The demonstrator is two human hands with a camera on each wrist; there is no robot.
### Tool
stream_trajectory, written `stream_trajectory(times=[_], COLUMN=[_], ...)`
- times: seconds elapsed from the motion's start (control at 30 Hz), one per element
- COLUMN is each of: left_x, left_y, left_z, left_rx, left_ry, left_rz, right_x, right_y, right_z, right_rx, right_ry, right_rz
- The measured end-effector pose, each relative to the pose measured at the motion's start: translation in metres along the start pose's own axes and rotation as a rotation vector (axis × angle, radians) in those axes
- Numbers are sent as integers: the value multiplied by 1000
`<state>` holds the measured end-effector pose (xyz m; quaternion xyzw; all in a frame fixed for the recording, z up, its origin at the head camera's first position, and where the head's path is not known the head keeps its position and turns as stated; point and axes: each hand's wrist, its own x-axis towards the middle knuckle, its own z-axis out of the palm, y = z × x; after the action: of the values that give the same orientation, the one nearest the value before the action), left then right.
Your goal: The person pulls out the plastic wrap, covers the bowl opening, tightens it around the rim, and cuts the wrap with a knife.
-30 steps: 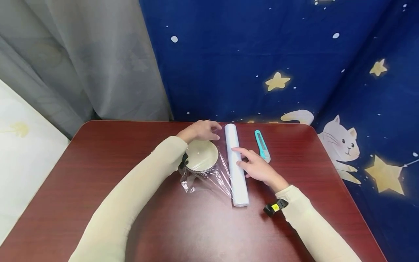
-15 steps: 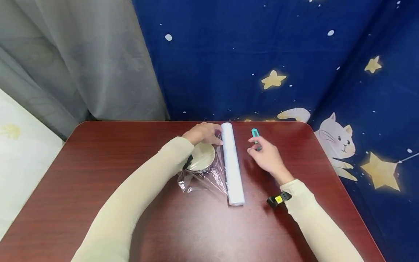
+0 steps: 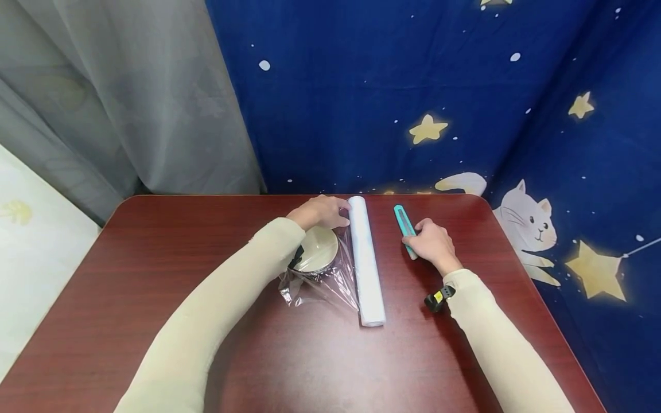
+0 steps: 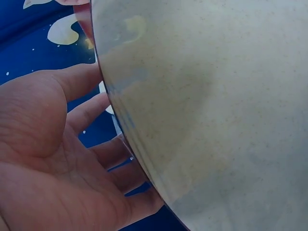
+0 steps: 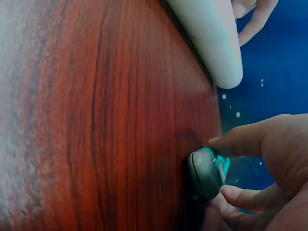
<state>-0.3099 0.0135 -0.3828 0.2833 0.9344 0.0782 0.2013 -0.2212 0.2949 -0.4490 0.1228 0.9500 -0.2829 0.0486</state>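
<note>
A pale bowl [image 3: 319, 252] stands on the dark red table [image 3: 155, 258] with clear cling film [image 3: 330, 284] stretched over it from a white roll [image 3: 365, 261] lying just to its right. My left hand [image 3: 334, 213] rests on the bowl's far rim beside the top of the roll; in the left wrist view its fingers [image 4: 82, 115] lie fairly straight along the bowl [image 4: 216, 106]. My right hand [image 3: 419, 236] grips a teal utility knife [image 3: 403, 222] lying right of the roll. The right wrist view shows thumb and fingers pinching the knife's end [image 5: 208, 172].
A blue star-and-cat backdrop [image 3: 465, 115] hangs behind and to the right of the table, and a grey curtain [image 3: 129, 97] hangs at the back left. The roll's far end [image 5: 211, 33] lies close to the table's back edge.
My right hand left the roll, moved right to the utility knife and closed on it. My left hand stayed at the bowl's far rim.
</note>
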Motion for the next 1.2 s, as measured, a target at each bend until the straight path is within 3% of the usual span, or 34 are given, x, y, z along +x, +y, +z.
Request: stream_trajectory(times=[0.33,0.5,0.73,0.83,1.2], left_x=[0,-1,-1,-1,0], left_y=[0,0,-1,-2,-1], left_z=[-1,0,-1,-1,0], left_rx=[-11,-16,-42,-39,-9], left_ry=[-11,1,-1,-1,4], left_rz=[12,25,19,26,36], right_x=[5,9,-8,-12,-17], right_y=[6,14,10,12,13], right_z=[0,3,-4,-4,5], right_rx=[73,362,823,938,940], right_ry=[-74,-125,-343,-393,-379], right_rz=[-23,12,72,67,-52])
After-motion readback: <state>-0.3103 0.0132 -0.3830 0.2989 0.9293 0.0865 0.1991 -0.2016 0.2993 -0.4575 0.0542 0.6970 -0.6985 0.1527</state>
